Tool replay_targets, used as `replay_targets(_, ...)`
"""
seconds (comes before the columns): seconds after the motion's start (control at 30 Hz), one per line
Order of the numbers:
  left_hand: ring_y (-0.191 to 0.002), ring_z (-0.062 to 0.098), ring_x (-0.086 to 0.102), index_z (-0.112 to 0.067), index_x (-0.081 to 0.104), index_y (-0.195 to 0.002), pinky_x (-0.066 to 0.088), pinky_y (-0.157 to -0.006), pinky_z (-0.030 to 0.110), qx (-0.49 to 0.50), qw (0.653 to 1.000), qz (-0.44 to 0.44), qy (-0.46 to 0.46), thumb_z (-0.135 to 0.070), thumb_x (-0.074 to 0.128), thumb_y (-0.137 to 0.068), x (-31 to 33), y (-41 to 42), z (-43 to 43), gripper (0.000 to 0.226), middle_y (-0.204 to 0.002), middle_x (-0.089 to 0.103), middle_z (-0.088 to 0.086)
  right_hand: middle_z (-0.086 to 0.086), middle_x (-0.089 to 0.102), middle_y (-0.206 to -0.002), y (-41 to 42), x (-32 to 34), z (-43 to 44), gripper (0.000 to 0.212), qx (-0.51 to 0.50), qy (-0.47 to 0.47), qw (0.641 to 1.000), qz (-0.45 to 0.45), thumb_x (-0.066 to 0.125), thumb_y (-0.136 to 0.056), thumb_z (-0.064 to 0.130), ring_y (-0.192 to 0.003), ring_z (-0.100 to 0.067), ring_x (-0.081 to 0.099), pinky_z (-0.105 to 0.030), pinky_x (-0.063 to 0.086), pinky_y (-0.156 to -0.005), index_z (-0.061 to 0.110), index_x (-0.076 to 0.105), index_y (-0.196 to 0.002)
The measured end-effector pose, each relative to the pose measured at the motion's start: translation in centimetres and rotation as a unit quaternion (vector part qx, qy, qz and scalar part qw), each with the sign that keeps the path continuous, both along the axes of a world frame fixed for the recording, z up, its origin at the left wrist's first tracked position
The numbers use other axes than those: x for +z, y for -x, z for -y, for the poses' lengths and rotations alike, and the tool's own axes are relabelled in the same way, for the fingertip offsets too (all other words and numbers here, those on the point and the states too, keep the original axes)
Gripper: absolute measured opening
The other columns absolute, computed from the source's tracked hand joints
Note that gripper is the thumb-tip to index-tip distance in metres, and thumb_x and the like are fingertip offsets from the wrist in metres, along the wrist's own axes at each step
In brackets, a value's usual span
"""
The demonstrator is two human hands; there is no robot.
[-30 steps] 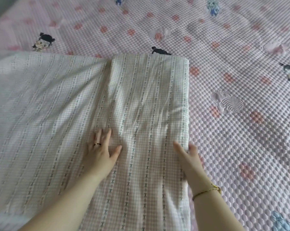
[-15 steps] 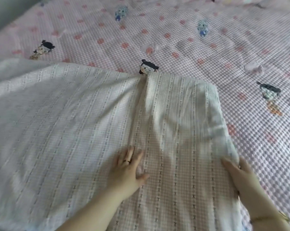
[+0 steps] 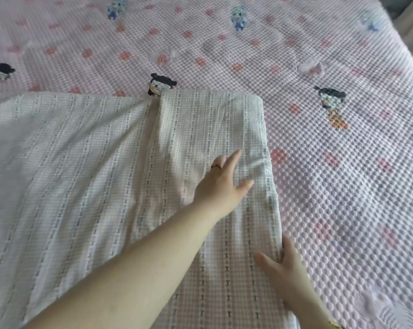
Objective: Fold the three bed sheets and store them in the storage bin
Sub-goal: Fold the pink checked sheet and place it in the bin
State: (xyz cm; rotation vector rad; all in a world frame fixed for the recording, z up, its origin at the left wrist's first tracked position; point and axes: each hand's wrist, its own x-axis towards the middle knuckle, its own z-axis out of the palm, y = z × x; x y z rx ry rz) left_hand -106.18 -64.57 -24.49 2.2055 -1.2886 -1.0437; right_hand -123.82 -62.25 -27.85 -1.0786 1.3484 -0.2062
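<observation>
Head view, bed sheet (image 3: 200, 129) running lengthwise away, left hand (image 3: 221, 184) spread flat on it, right hand (image 3: 283, 264) spread at edge

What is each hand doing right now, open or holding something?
Left hand: open, flat on the sheet.
Right hand: open, resting on the sheet's folded edge.

A pink quilted bed cover (image 3: 343, 186) with red blotches spreads across the bed, printed with dark-haired cartoon figures (image 3: 161, 84) and small blue ones (image 3: 238, 17).
</observation>
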Motion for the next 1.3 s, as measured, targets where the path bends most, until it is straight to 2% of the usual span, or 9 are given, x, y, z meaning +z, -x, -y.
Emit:
replay_targets(0.1, -0.142, 0.032, 0.011, -0.031, -0.013, -0.145, 0.025, -0.111, 0.043, -0.085, 0.983, -0.006, -0.161, -0.062, 0.041, -0.086, -1.1, 3.6, 5.1, 0.086, -0.156, -0.005, 0.008, 0.009, 0.064, -0.093, 0.9, 0.2, -0.9, 0.036, 0.044, 0.013, 0.999, -0.019, 0.062, -0.083, 0.01, -0.071, -0.003, 0.066, -0.024, 0.054, -0.064, 0.031, 0.047, -0.108)
replay_targets(0.2, -0.138, 0.041, 0.014, -0.02, -0.021, -0.144, 0.029, -0.106, 0.051, -0.107, 0.951, 0.117, -0.265, -0.065, 0.047, -0.081, -4.1, 6.4, 7.7, 0.103, -0.154, 0.001, 0.02, 0.014, 0.059, -0.086, 1.9, 0.1, -2.3, 0.034, 0.123, 0.054, 0.984, -0.117, 0.061, -0.084, 0.027, -0.07, 0.001, 0.056, -0.019, 0.045, -0.061, 0.029, 0.039, -0.11)
replay_targets(0.43, -0.133, 0.04, 0.026, -0.036, -0.027, -0.139, 0.041, -0.096, 0.046, -0.127, 0.929, 0.216, -0.273, 0.002, 0.038, -0.09, -4.4, 7.5, 7.5, 0.09, -0.152, 0.002, 0.023, 0.009, 0.056, -0.106, 1.6, 0.3, -3.6, 0.059, 0.189, 0.136, 0.964, -0.127, 0.05, -0.089, 0.028, -0.095, -0.016, 0.059, -0.028, 0.043, -0.072, 0.028, 0.018, -0.139)
replay_targets(0.53, -0.122, 0.032, 0.044, -0.047, -0.018, -0.138, 0.048, -0.083, 0.038, -0.112, 0.958, 0.119, -0.237, 0.013, 0.026, -0.085, -2.9, 5.6, 6.9, 0.092, -0.156, -0.002, 0.007, 0.019, 0.052, -0.088, 1.1, 0.6, -3.6, 0.062, 0.177, 0.143, 0.973, -0.046, 0.051, -0.088, 0.02, -0.086, -0.012, 0.062, -0.029, 0.051, -0.074, 0.037, 0.02, -0.139)
replay_targets(0.67, -0.072, 0.01, 0.052, -0.045, -0.005, -0.143, 0.04, -0.055, 0.023, -0.026, 0.995, -0.019, -0.094, 0.003, 0.028, -0.092, -2.6, 2.6, 4.2, 0.078, -0.154, 0.016, 0.007, 0.003, 0.058, -0.068, 0.2, 1.5, -4.6, 0.04, 0.153, 0.111, 0.982, 0.003, 0.052, -0.086, 0.019, -0.047, -0.004, 0.049, -0.025, 0.043, -0.053, 0.041, 0.033, -0.113)
replay_targets(0.83, -0.13, 0.02, 0.036, -0.022, 0.008, -0.148, 0.03, -0.096, 0.023, 0.096, 0.982, -0.163, 0.017, -0.007, 0.048, -0.092, 0.0, -2.8, -0.4, 0.07, -0.151, 0.025, 0.003, 0.016, 0.055, -0.058, -4.5, 3.5, -7.4, 0.033, 0.172, 0.118, 0.974, 0.082, 0.056, -0.08, 0.018, -0.048, -0.003, 0.046, -0.02, 0.037, -0.056, 0.039, 0.035, -0.095)
replay_targets(1.0, -0.099, 0.006, 0.048, -0.02, 0.021, -0.145, 0.038, -0.069, 0.002, 0.135, 0.972, -0.15, 0.123, 0.004, 0.045, -0.09, 3.6, -9.7, -4.4, 0.065, -0.13, 0.041, -0.004, 0.015, 0.048, -0.054, -10.9, 6.2, -10.8, 0.031, 0.203, 0.167, 0.953, 0.149, 0.049, -0.069, 0.032, -0.049, -0.005, 0.043, -0.021, 0.037, -0.056, 0.044, 0.035, -0.094)
replay_targets(1.2, -0.092, -0.005, 0.052, -0.034, 0.03, -0.134, 0.041, -0.082, 0.013, 0.21, 0.931, -0.181, 0.237, -0.001, 0.053, -0.086, 6.0, -20.1, -12.4, 0.062, -0.109, 0.053, -0.017, 0.023, 0.051, -0.059, -20.0, 8.3, -16.1, 0.041, 0.258, 0.196, 0.931, 0.17, 0.05, -0.073, 0.03, -0.054, -0.001, 0.047, -0.01, 0.035, -0.057, 0.059, 0.031, -0.094)
replay_targets(1.3, -0.097, 0.0, 0.053, -0.034, 0.029, -0.137, 0.039, -0.083, 0.016, 0.258, 0.918, -0.175, 0.246, 0.003, 0.046, -0.09, 5.7, -26.1, -17.4, 0.062, -0.112, 0.052, -0.018, 0.02, 0.06, -0.084, -25.6, 8.1, -19.0, 0.044, 0.315, 0.199, 0.918, 0.138, 0.052, -0.078, 0.032, -0.074, 0.0, 0.054, -0.005, 0.035, -0.063, 0.062, 0.025, -0.097)
